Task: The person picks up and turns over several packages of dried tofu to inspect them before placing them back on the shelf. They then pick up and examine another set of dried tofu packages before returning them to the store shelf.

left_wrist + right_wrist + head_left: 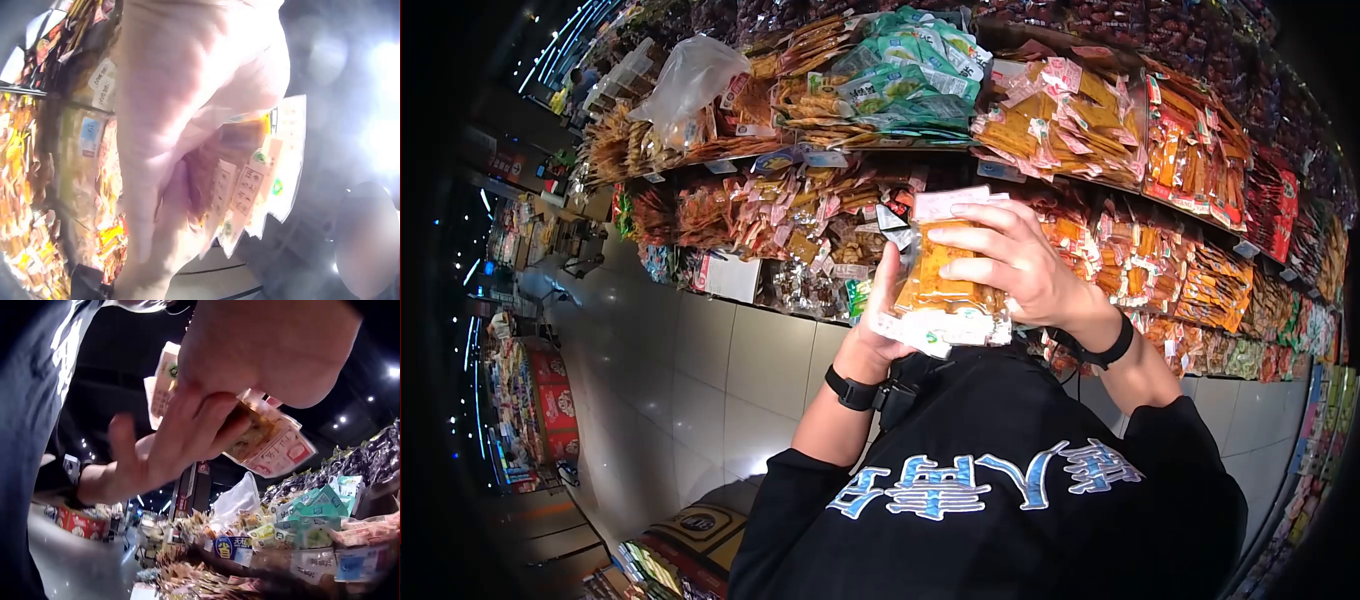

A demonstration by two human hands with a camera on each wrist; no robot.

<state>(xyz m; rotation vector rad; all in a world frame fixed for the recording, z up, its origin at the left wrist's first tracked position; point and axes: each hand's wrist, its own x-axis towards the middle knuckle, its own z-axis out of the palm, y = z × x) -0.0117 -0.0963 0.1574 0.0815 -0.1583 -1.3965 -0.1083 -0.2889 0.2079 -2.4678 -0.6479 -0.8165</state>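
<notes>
Both hands hold a stack of flat orange-yellow snack packets point(945, 285) with pale printed ends, in front of the chest in the head view. The right hand point(1025, 260) lies over the stack from the right, its fingers curled across the front. At the lower left, the left hand point(880, 315) grips the packets, thumb pointing up along their side. In the left wrist view the pale ends of several packets point(247, 194) fan out beyond the left hand point(194, 81). The right wrist view shows the right hand point(262, 350) close up, with packets point(269, 444) behind it.
Shelves of packaged snacks curve across the top, with green packets point(915, 75), pink-and-yellow packets point(1060, 110) and a clear plastic bag point(695, 85). A tiled floor point(690, 360) lies below. Red display boxes point(555, 405) stand at the left, a patterned box point(700, 525) at the bottom.
</notes>
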